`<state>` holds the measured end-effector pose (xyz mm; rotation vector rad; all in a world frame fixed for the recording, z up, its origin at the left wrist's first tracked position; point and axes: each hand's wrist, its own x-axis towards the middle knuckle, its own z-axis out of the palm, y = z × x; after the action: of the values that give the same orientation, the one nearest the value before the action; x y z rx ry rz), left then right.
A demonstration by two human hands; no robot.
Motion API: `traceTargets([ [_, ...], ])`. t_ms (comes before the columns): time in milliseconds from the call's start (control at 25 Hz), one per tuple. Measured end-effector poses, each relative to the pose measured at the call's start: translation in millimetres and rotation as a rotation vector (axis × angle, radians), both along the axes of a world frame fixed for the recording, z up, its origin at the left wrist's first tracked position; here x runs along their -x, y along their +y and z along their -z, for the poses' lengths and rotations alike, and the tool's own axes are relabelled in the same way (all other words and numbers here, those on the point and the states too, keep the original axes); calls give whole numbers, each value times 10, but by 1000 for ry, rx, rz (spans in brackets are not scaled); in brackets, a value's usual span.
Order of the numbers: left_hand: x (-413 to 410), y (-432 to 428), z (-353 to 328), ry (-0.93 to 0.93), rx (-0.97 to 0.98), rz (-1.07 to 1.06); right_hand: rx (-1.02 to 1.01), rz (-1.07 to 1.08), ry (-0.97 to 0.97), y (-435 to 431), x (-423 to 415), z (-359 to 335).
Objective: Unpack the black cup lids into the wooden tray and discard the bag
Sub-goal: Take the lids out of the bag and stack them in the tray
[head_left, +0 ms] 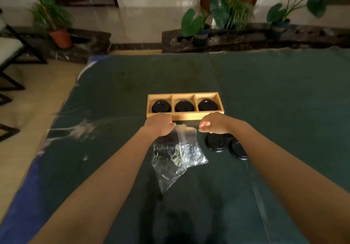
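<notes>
A wooden tray (pixel 184 115) with three compartments sits at the middle of the green table, and black cup lids (pixel 184 106) lie in each compartment. Just in front of it lies a clear plastic bag (pixel 176 160) with a stack of black lids (pixel 165 145) still inside. My left hand (pixel 158 123) is closed on the bag's open top edge. My right hand (pixel 213 123) hovers beside the bag's mouth with its fingers curled, and I see nothing in it. Loose black lids (pixel 226 145) lie on the table under my right wrist.
The green cloth table (pixel 284 101) stretches wide to the right and far side; its left edge runs diagonally past a tiled floor. Dark chairs (pixel 11 58) stand at the far left. Potted plants (pixel 58 35) line a stone ledge behind the table.
</notes>
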<state>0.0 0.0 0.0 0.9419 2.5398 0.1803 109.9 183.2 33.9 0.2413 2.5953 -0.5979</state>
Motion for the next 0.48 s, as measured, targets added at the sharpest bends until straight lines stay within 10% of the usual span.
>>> traceTargets([
  [480,-347,-104,793,126,-128,-20,-235,187,210,-589,-119,818],
])
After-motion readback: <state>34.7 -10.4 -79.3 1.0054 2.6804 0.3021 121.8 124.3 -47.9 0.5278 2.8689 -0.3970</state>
